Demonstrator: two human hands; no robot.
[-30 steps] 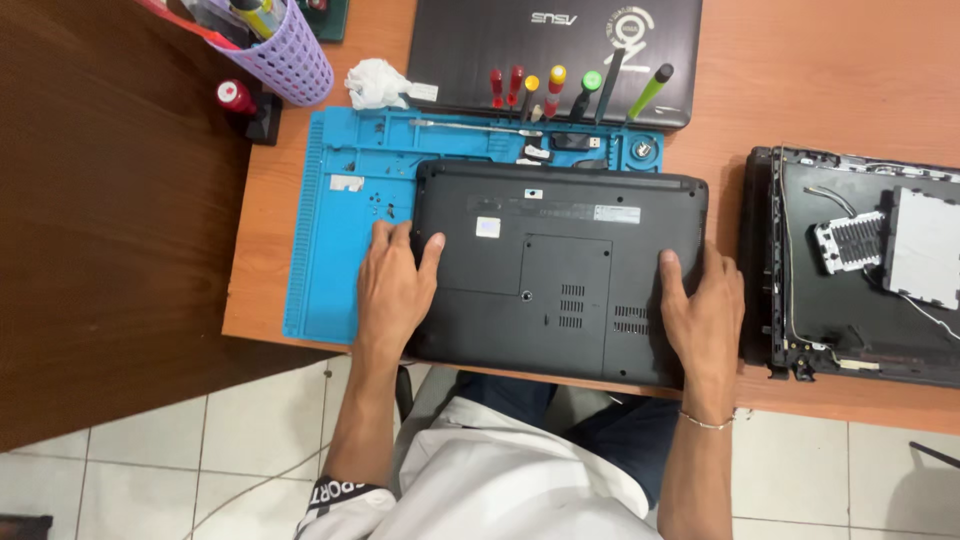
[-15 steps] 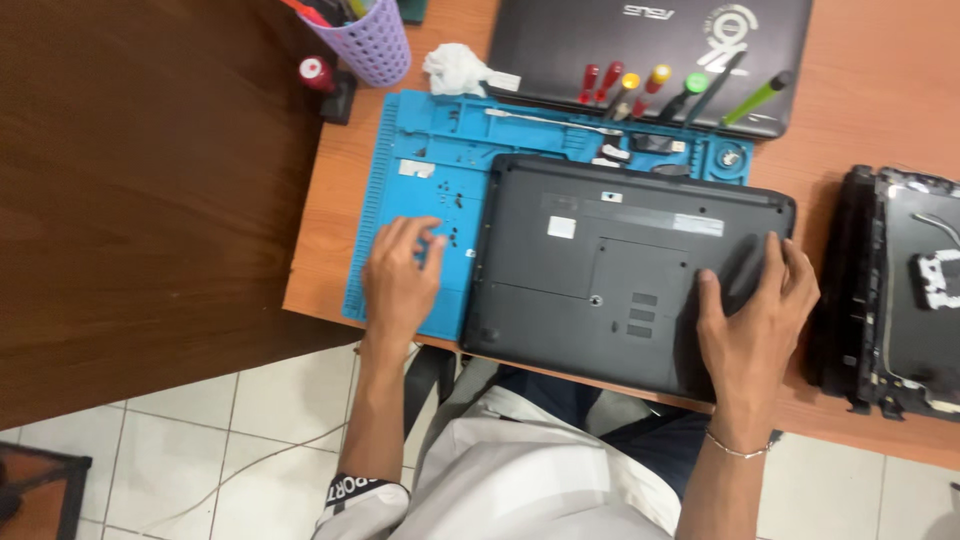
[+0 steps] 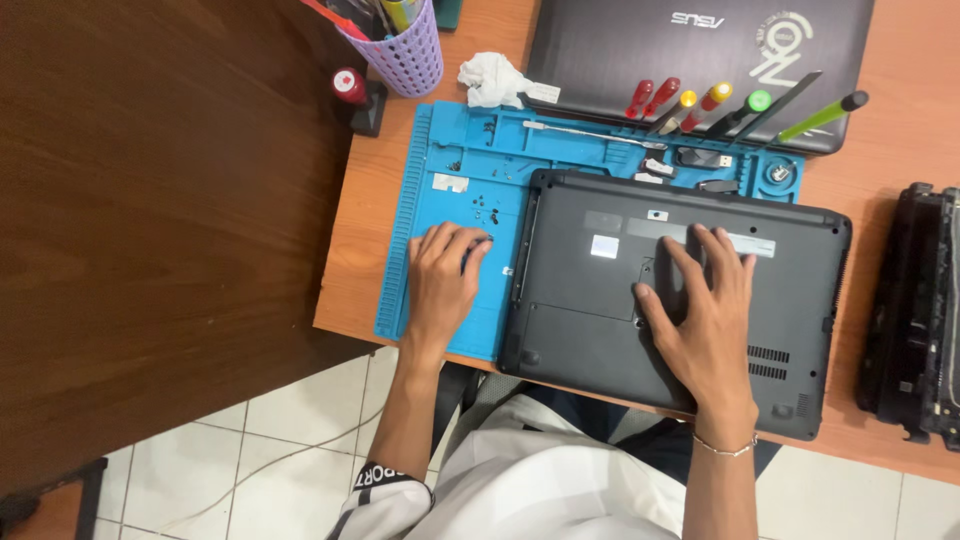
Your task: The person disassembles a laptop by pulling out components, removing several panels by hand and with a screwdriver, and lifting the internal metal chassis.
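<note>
Dark grey plastic laptop (image 3: 600, 290), turned underside up, lying partly on blue silicone repair mat (image 3: 450, 215) and partly on orange-brown wooden desk (image 3: 900, 190), near edge close to the person's torso. Right hand (image 3: 705, 315) laid flat on laptop's bottom panel, palm down, fingers spread, gripping nothing. Left hand (image 3: 443, 280) resting on the mat just left of the laptop, fingers curled with tips pressed to the mat surface near a scatter of small dark screws (image 3: 487, 213); whether anything pinched between fingertips, cannot tell. Row of screwdrivers with red, yellow and green handles (image 3: 700, 105) propped along mat's far edge, leaning onto second closed black laptop (image 3: 640, 50) behind. Crumpled white tissue (image 3: 490, 80) beside perforated lilac plastic pen cup (image 3: 405, 55). Opened black laptop chassis (image 3: 915, 310) at far right, well apart from both hands.
</note>
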